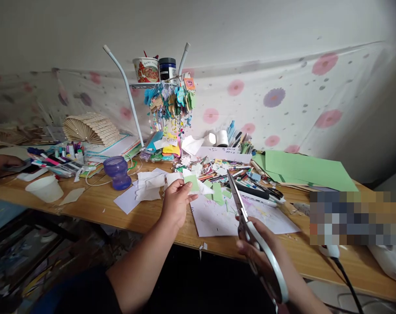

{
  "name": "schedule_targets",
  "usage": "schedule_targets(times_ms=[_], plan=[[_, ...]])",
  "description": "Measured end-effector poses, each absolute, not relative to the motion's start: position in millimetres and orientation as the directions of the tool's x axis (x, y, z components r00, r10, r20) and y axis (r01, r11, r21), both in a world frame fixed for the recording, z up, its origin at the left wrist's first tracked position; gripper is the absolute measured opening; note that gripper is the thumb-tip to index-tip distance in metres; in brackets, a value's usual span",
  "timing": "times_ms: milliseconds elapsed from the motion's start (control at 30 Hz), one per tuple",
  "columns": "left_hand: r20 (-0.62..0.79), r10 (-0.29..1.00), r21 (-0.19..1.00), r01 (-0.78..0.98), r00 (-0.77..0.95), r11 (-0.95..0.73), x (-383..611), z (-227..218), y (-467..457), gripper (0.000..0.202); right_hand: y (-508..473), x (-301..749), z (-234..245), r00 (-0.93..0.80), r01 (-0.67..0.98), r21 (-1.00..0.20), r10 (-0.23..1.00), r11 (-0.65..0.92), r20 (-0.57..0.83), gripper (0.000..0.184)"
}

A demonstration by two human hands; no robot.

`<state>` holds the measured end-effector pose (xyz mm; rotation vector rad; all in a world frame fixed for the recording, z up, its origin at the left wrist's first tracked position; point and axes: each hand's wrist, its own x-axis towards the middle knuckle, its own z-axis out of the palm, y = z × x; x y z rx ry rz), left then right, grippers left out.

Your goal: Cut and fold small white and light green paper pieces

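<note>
My left hand pinches a small piece of green paper between thumb and fingers, above the table's front part. In my right hand is a pair of scissors, the blades pointing up and away from me, apart from the green piece. More green paper scraps lie just beyond, on and beside a stained white sheet. Left of my left hand are crumpled white papers. Part of the right fingers is hidden behind the scissor handles.
A purple cup and a white tub stand at left. Pens and cuttings crowd the middle back, below a rack with hanging charms. Large green sheets lie at right, near a cable. Another person's hand is far left.
</note>
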<state>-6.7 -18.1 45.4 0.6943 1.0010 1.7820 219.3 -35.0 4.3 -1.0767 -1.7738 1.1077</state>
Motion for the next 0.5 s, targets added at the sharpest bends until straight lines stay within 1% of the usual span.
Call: schedule_targets(times_ms=[100,167,267,333,400,500], plan=[[0.059,0.931,0.822,-0.512,-0.361,-0.250,-7,59,-22,0.028,-45,215,3,-0.509,0.134,-0.959,0.848,0.248,0.148,0.070],[0.104,0.937,0.803,-0.529,-0.333,-0.276,-7,71,-24,0.025,-51,215,1,-0.584,0.054,-0.980,0.802,0.191,0.124,0.078],[0.199,0.931,0.773,-0.535,-0.308,-0.342,-6,83,-26,0.021,-63,209,-7,-0.610,-0.082,-0.996,0.788,0.040,0.081,0.075],[0.226,0.926,0.746,-0.558,-0.301,-0.364,-4,82,-25,0.020,-72,201,-16,-0.590,-0.165,-0.986,0.804,-0.038,0.068,0.072],[0.171,0.938,0.704,-0.629,-0.301,-0.330,-3,71,-22,0.018,-78,194,-26,-0.587,-0.198,-0.978,0.807,-0.059,0.070,0.073],[-0.020,0.953,0.612,-0.758,-0.301,-0.226,2,48,-18,0.019,-79,189,-36,-0.618,-0.179,-0.983,0.780,-0.024,0.094,0.077]])
